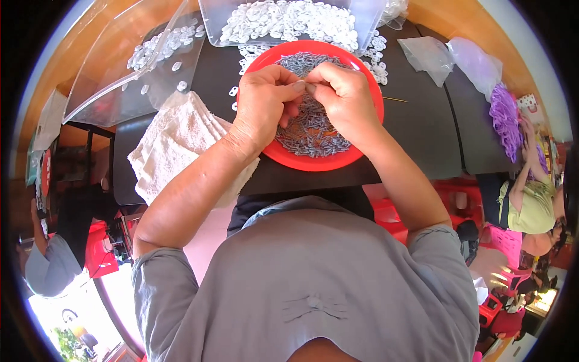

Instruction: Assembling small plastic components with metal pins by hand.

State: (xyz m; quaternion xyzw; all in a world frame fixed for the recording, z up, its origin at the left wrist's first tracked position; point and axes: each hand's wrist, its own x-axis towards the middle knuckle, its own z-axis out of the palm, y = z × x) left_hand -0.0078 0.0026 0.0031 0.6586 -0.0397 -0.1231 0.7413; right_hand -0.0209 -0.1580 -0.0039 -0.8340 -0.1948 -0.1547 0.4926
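Observation:
Over a round red plate, my left hand and my right hand meet, thumbs and forefingers pinched together. Whatever sits between the fingertips is too small and covered to make out. Heaped in the plate are many small grey, slim pieces, like little plugs or screws. Behind it, a clear plastic tub holds a pile of small white plastic pieces with holes. More of these white pieces lie loose on the dark table around the plate's far side.
A crumpled white cloth lies by my left forearm. Beyond it, a clear container holds more white pieces. Right of the plate are a thin yellowish stick, plastic bags and a purple stringy bundle near another person.

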